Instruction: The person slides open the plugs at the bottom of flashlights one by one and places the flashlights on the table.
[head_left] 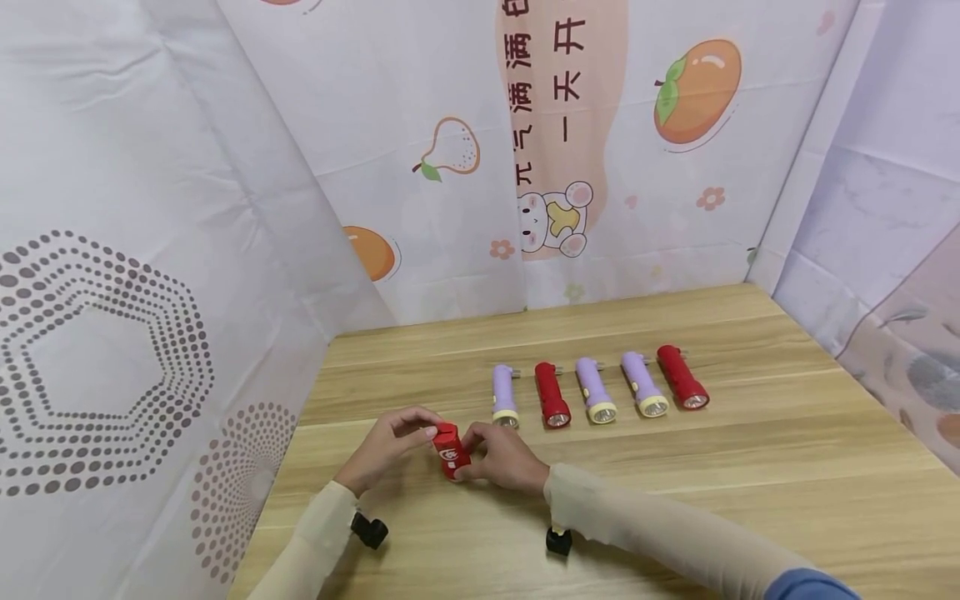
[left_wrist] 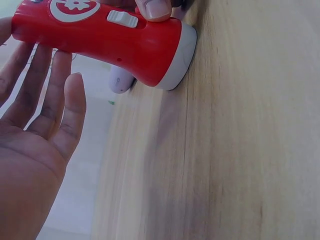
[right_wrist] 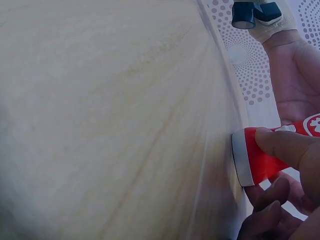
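A red flashlight (head_left: 451, 452) stands nearly upright over the table, its pale head end down. It has a white slide switch and a white round logo, seen in the left wrist view. My left hand (head_left: 384, 448) holds its upper tail end between thumb and fingers, the fingers stretched behind the body. Lower down, my right hand (head_left: 508, 457) pinches the flashlight near its head, thumb (right_wrist: 287, 144) on the red body. Whether the pale rim touches the wood, I cannot tell.
Behind the hands, several flashlights lie in a row: a purple one (head_left: 503, 393) at left, a red one (head_left: 552, 393), two more purple ones (head_left: 595, 388), and a red one (head_left: 682, 377) at right. Printed curtains (head_left: 450, 242) border the wooden table (head_left: 712, 475) at the back and sides.
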